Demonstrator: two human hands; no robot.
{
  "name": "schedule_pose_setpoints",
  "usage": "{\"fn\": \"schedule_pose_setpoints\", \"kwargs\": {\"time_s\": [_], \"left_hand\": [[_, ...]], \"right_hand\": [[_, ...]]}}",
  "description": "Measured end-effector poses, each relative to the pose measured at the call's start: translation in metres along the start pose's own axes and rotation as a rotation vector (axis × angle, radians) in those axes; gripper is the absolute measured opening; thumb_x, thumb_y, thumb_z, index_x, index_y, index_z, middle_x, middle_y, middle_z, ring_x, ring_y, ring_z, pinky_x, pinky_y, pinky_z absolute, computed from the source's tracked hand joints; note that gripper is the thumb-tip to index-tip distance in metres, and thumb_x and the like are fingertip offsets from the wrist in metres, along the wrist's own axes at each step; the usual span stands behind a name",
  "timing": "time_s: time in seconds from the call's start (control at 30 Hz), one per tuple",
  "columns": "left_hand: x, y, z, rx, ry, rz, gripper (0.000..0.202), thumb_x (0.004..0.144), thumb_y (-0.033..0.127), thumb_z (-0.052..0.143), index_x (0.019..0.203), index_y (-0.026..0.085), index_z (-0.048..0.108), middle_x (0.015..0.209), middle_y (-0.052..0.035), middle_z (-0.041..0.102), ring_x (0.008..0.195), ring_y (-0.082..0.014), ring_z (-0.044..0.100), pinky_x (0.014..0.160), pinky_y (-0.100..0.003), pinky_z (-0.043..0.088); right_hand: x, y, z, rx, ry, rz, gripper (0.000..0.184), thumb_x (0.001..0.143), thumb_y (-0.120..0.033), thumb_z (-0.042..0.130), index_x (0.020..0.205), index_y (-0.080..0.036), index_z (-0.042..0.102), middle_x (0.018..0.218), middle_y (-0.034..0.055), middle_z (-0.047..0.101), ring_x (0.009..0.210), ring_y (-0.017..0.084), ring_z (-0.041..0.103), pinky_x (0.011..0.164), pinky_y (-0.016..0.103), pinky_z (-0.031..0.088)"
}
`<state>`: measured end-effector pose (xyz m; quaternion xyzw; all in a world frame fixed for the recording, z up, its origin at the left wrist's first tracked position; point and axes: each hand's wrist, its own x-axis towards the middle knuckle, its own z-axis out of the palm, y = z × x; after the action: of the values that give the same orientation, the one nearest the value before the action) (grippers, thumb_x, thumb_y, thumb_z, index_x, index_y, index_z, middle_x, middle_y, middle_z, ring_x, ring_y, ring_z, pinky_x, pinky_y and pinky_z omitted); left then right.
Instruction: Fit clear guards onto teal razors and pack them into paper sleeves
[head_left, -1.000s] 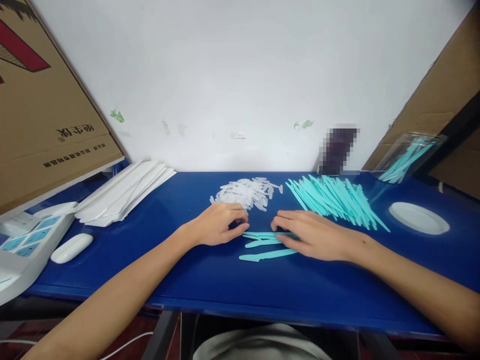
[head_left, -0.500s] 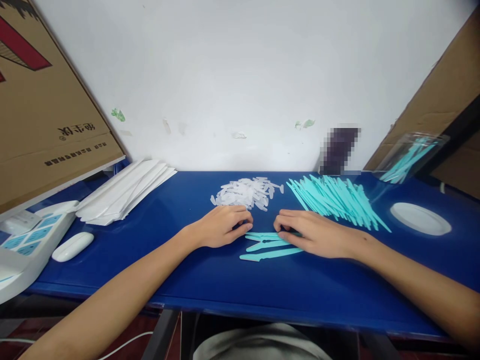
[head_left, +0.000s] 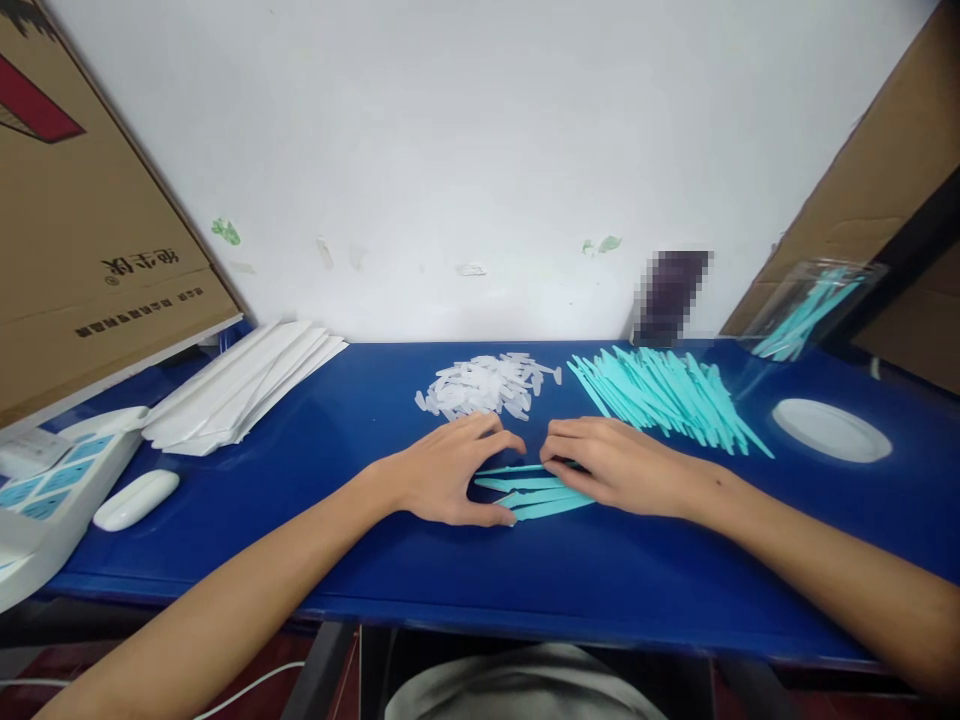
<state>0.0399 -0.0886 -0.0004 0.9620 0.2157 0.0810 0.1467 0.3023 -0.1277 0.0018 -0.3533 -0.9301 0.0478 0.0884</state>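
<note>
Left grip point(head_left: 454, 470) spread, right grip point(head_left: 607, 460) curled, turquoise sticks point(head_left: 555, 508) between

Thumb and forefinger of the left one stand apart, making a wide C around the left ends of a few sticks lying flat on the blue desk point(head_left: 420, 570). Its thumb tip is right at the nearest ends (touching or just short, I can't tell from here). Over their other ends sits the right one, fingers bent and close together; they hide what is beneath, so I can't tell whether it is clamped on the sticks or only resting there.

Just beyond the left one is a pile of small whitish pieces point(head_left: 484, 385). A larger turquoise heap point(head_left: 667, 400) lies behind the right one, with a white dish point(head_left: 832, 431) to its right and a clear jar point(head_left: 772, 310) of similar sticks farther back. Well off to the left are white papers point(head_left: 244, 385) and, nearer, a white oval case point(head_left: 137, 500).
</note>
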Motion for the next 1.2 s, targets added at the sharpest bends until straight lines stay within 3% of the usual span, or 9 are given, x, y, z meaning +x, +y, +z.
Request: {"fn": "schedule_pose_setpoints", "kwargs": {"time_s": [0.2, 0.4, 0.6, 0.73, 0.87, 0.97, 1.07, 1.2], "left_hand": [[0.003, 0.003, 0.008, -0.001, 0.055, -0.023, 0.067, 0.089, 0.068, 0.062, 0.136, 0.021, 0.052, 0.117, -0.011, 0.053, 0.104, -0.0278, 0.052, 0.087, -0.038, 0.042], [0.005, 0.001, 0.01, 0.003, 0.038, -0.059, 0.053, 0.098, 0.06, 0.052, 0.135, 0.022, 0.052, 0.117, -0.0118, 0.053, 0.102, -0.0277, 0.05, 0.089, -0.041, 0.041], [0.001, -0.001, 0.007, -0.024, 0.022, -0.068, 0.054, 0.097, 0.061, 0.054, 0.136, 0.024, 0.051, 0.117, -0.0107, 0.051, 0.101, -0.0268, 0.049, 0.087, -0.039, 0.041], [0.0, -0.001, 0.003, -0.061, 0.035, -0.072, 0.052, 0.101, 0.062, 0.044, 0.137, 0.025, 0.052, 0.117, -0.0101, 0.053, 0.098, -0.0245, 0.05, 0.086, -0.037, 0.042], [0.0, -0.002, 0.001, -0.077, 0.041, -0.031, 0.044, 0.108, 0.048, 0.031, 0.131, 0.023, 0.059, 0.117, -0.0107, 0.054, 0.101, -0.0232, 0.053, 0.089, -0.036, 0.043], [0.0, -0.004, 0.0, -0.077, 0.021, 0.005, 0.044, 0.109, 0.043, 0.031, 0.134, 0.024, 0.062, 0.118, -0.011, 0.055, 0.101, -0.0227, 0.054, 0.088, -0.035, 0.044], [0.0, -0.004, 0.0, -0.079, -0.003, 0.018, 0.043, 0.108, 0.041, 0.036, 0.138, 0.027, 0.063, 0.12, -0.011, 0.055, 0.101, -0.0229, 0.055, 0.087, -0.035, 0.044], [0.001, -0.001, -0.001, -0.054, -0.025, 0.024, 0.043, 0.106, 0.043, 0.04, 0.138, 0.027, 0.064, 0.12, -0.0113, 0.054, 0.099, -0.0233, 0.054, 0.086, -0.036, 0.043]], "right_hand": [[0.0, 0.002, 0.002, 0.043, -0.005, 0.043, 0.025, 0.105, -0.034, 0.045, 0.099, -0.02, 0.066, 0.089, 0.0038, 0.061, 0.071, 0.016, 0.057, 0.061, 0.028, 0.035], [-0.002, -0.001, 0.001, 0.104, -0.01, 0.072, 0.03, 0.105, -0.042, 0.044, 0.109, -0.02, 0.065, 0.096, 0.0048, 0.061, 0.07, 0.015, 0.056, 0.059, 0.029, 0.036], [-0.004, 0.0, -0.003, 0.127, -0.06, 0.119, 0.033, 0.105, -0.046, 0.042, 0.116, -0.021, 0.061, 0.101, 0.0057, 0.061, 0.073, 0.017, 0.057, 0.061, 0.03, 0.038], [-0.003, 0.005, -0.009, 0.08, -0.047, 0.122, 0.038, 0.106, -0.049, 0.037, 0.114, -0.022, 0.063, 0.101, 0.007, 0.064, 0.076, 0.019, 0.06, 0.064, 0.031, 0.039], [-0.007, 0.031, -0.02, -0.197, 0.084, 0.321, 0.042, 0.107, -0.042, 0.03, 0.114, -0.019, 0.064, 0.105, 0.0119, 0.07, 0.085, 0.025, 0.065, 0.072, 0.034, 0.038], [-0.015, 0.058, -0.029, -0.375, 0.092, 0.518, 0.038, 0.102, -0.04, 0.037, 0.106, -0.018, 0.067, 0.084, 0.0088, 0.072, 0.077, 0.026, 0.065, 0.08, 0.039, 0.036], [-0.022, 0.077, -0.035, -0.383, 0.061, 0.671, 0.036, 0.098, -0.041, 0.043, 0.1, -0.017, 0.07, 0.06, 0.0036, 0.065, 0.068, 0.024, 0.063, 0.084, 0.04, 0.036], [-0.022, 0.082, -0.037, -0.282, 0.017, 0.789, 0.038, 0.093, -0.045, 0.048, 0.104, -0.017, 0.072, 0.069, 0.0085, 0.071, 0.077, 0.028, 0.068, 0.07, 0.034, 0.039]]}}
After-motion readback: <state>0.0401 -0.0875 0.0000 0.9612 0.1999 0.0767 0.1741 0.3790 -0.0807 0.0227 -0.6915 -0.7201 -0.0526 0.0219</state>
